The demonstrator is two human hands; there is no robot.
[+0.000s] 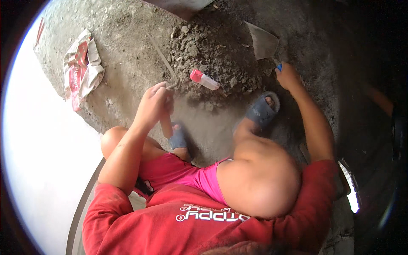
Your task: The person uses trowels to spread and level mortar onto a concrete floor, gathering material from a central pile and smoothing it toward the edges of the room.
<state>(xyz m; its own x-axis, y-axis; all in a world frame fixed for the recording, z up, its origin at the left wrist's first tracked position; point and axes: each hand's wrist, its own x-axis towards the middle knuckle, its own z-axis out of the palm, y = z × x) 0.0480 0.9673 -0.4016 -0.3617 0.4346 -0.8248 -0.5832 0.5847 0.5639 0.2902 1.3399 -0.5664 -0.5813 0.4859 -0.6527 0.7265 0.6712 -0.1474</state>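
My right hand [288, 76] is closed on the blue handle of a trowel [263, 41], whose broad grey blade lies at the right side of a heap of loose soil and small lumps [193, 49]. In my left hand [155, 104] is a wooden-handled tool [163, 57] with a cranked neck and a long thin metal part seen edge-on; it looks like another trowel. Its handle hangs below my fist, and the metal points away along the heap's left side. A small red-and-white wrapped packet [206, 80] lies on the near part of the heap, between both hands.
A crumpled white-and-red paper bag [83, 70] lies on the rough ground at the left. My feet in dark slippers [263, 111] are planted just on the near side of the heap. A pale sheet-like piece [182, 7] edges in at the far top.
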